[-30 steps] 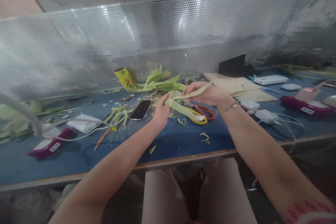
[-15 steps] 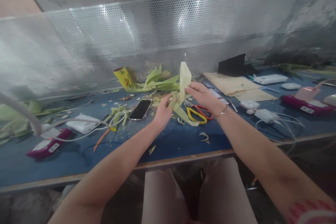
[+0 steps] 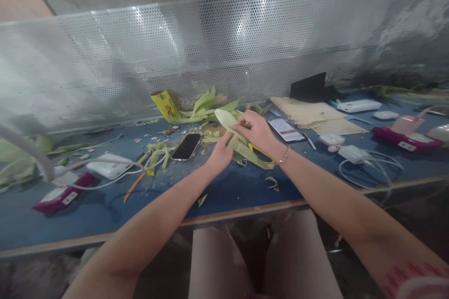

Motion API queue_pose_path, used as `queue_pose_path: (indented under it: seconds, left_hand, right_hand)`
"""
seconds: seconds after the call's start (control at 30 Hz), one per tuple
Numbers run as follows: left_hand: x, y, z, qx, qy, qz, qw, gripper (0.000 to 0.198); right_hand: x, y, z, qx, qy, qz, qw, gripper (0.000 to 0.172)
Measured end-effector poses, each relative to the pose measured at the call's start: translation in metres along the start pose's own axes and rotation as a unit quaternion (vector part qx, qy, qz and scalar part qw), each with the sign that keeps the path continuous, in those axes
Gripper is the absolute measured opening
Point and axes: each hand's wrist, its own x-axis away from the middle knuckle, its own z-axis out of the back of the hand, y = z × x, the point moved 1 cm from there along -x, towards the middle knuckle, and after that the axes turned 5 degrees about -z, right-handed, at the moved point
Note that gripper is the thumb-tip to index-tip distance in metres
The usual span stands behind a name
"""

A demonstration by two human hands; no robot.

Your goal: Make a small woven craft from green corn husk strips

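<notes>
Pale green corn husk (image 3: pixel 225 119) is held between my two hands over the middle of the table. One end points up to the left; a folded strip hangs down to the right. My left hand (image 3: pixel 221 153) is closed on its lower part. From above, the fingers of my right hand (image 3: pixel 258 131) pinch the husk, partly hiding it. Yellow-handled scissors (image 3: pixel 264 156) lie beneath, mostly covered by the husk and my right hand. Left of my hands is a dark-screened phone (image 3: pixel 187 146); right of them lies a phone with a lit screen (image 3: pixel 286 130).
A yellow container (image 3: pixel 164 104) and green husk leaves (image 3: pixel 205 103) stand against the perforated metal screen (image 3: pixel 224 46). Brown paper sheets (image 3: pixel 308 111) lie back right. White cables (image 3: pixel 372 168), a white box (image 3: pixel 109 166) and magenta devices (image 3: pixel 63 194) flank the blue tabletop (image 3: pixel 231 196).
The husk's upright end has tipped down to the left. My right hand has turned over it and moved slightly left, uncovering the lit phone; the red scissor handle is now hidden.
</notes>
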Motion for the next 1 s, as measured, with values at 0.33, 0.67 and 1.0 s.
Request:
queue_pose_path:
  seconds: [0.33,0.67,1.0]
  left_hand:
    - [0.002,0.003,-0.004,0.018,0.013,-0.014,1.000,0.013]
    - [-0.009,-0.011,0.006,-0.018,0.040,-0.034,0.998,0.015]
    - [-0.011,-0.025,0.007,0.029,0.064,0.024,0.997,0.036]
  right_hand:
    - [0.002,0.011,-0.006,0.016,-0.003,0.006,1.000,0.023]
    - [0.001,0.017,-0.009,-0.019,-0.122,0.060,0.991,0.029]
    - [-0.006,0.034,-0.014,-0.181,-0.050,-0.305,0.934,0.046]
